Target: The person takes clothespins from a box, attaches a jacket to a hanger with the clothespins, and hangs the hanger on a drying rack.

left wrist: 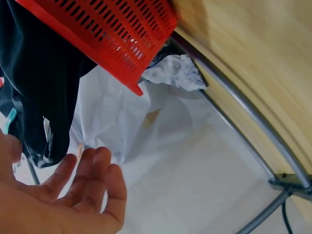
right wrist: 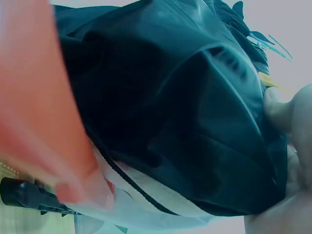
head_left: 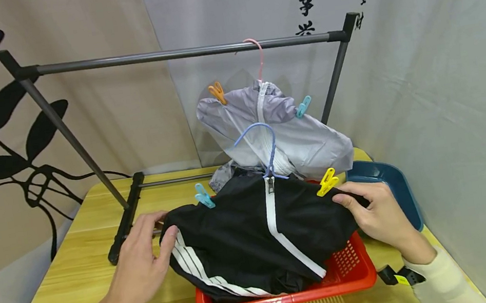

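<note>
A black zip jacket [head_left: 234, 225] with white stripes and a white-edged zip lies over a red basket [head_left: 292, 299]. A blue hanger [head_left: 274, 152] sticks up from its collar; a light-blue clothespin [head_left: 204, 196] and a yellow clothespin [head_left: 327, 182] sit on its shoulders. My right hand [head_left: 379, 212] pinches the jacket's right-side shoulder between thumb and fingers, and cloth also shows between them in the right wrist view. At the other shoulder, my left hand [head_left: 139, 259] has its thumb and loosely bent fingers spread beside the cloth; the left wrist view shows no cloth gripped.
Behind, a grey jacket [head_left: 316, 143] hangs by a pink hanger [head_left: 261, 61] from the dark rack's bar [head_left: 141, 57], with an orange clothespin [head_left: 217, 93] and a blue clothespin [head_left: 304, 106] on it. A blue bin [head_left: 378, 171] stands at the right of the wooden table [head_left: 70, 279].
</note>
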Demonstrator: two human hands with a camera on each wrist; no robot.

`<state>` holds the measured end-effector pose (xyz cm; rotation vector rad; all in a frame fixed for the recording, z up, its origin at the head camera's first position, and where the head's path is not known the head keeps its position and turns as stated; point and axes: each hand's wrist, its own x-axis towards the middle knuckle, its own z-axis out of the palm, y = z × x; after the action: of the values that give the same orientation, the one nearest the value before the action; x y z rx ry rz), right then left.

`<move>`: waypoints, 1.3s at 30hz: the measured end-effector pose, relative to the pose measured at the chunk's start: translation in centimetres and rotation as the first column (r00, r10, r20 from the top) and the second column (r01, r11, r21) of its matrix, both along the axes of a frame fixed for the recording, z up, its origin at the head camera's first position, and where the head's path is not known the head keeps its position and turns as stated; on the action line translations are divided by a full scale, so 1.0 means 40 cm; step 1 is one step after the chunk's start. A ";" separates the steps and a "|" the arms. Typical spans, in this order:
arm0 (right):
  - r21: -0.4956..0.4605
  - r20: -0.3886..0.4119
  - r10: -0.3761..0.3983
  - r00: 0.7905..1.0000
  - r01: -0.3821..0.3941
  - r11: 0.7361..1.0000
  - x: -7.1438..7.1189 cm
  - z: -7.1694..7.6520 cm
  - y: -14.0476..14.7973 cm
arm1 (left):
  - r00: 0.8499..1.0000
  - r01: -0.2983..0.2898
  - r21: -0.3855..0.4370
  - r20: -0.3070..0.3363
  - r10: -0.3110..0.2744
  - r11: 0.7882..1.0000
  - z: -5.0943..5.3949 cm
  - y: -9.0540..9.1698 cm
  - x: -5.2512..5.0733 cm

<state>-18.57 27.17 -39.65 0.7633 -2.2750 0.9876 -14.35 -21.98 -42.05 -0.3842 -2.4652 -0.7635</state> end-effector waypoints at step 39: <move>-0.084 0.003 -0.160 0.987 0.160 0.984 -0.002 -0.010 0.020 | 0.566 -0.141 0.591 0.706 -0.425 0.794 -0.025 0.041 0.018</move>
<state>-18.65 27.96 -40.05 0.5376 -2.2370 0.9980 -13.61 -20.33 -43.05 0.0526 -2.7653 -2.1486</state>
